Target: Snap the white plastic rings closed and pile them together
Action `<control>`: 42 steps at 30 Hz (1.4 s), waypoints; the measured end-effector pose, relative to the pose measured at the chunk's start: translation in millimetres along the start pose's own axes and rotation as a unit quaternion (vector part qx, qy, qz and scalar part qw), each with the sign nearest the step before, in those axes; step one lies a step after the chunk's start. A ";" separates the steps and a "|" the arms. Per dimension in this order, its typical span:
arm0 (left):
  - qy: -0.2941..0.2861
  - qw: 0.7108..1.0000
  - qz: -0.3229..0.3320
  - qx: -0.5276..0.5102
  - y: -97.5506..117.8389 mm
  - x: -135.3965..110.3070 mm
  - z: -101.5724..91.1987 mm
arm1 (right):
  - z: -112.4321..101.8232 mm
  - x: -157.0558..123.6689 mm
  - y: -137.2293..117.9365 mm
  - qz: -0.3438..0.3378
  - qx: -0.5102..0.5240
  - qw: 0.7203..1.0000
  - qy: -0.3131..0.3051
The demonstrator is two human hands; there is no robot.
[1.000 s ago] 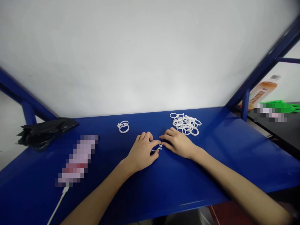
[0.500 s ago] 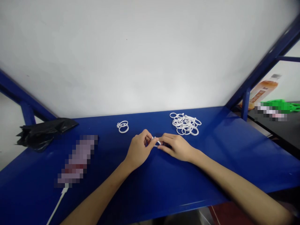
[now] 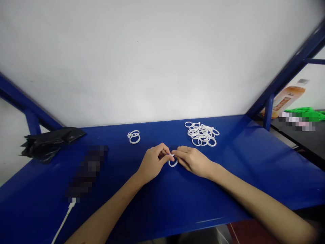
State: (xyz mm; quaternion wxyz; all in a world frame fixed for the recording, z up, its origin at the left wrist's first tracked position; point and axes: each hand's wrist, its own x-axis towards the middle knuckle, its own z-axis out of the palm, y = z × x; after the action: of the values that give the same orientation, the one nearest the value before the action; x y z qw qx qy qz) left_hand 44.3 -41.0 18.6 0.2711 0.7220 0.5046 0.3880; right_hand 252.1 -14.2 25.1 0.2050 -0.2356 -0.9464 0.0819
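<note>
Between my two hands is a white ring [image 3: 173,164], its loop hanging toward me just over the blue table [image 3: 152,210]. My left hand [image 3: 154,163] pinches its top part between thumb and forefinger. From the other side, the fingers of my right hand [image 3: 194,160] close on the same ring near its top; the exact grip is partly hidden. Beyond my right hand lies a tangled heap of white rings [image 3: 201,134], several with small knobs. A smaller group of white rings [image 3: 133,136] rests beyond my left hand.
At the left lie a black plastic bag [image 3: 52,142] and a blurred-out dark object [image 3: 87,171] with a white cable [image 3: 62,222]. Blue frame bars [image 3: 267,112] rise at both sides before a white wall [image 3: 157,61]. Outside the right bar stands a bottle [image 3: 286,100].
The ring has turned so its loop now shows below my fingertips. Both hands have shifted slightly, and the blurred-out object at the left has gone from light to dark.
</note>
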 end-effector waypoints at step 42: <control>0.214 0.827 -0.282 0.437 -63.9 12.3 -76.4 | -57.0 -20.2 61.3 0.415 -0.312 0.851 0.074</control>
State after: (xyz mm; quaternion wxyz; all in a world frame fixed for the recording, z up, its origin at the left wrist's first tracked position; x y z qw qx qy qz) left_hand -50.1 -7.5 14.3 -0.0898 0.4905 0.8481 0.1791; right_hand 318.0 33.1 54.1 0.1372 -0.6637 -0.7182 -0.1578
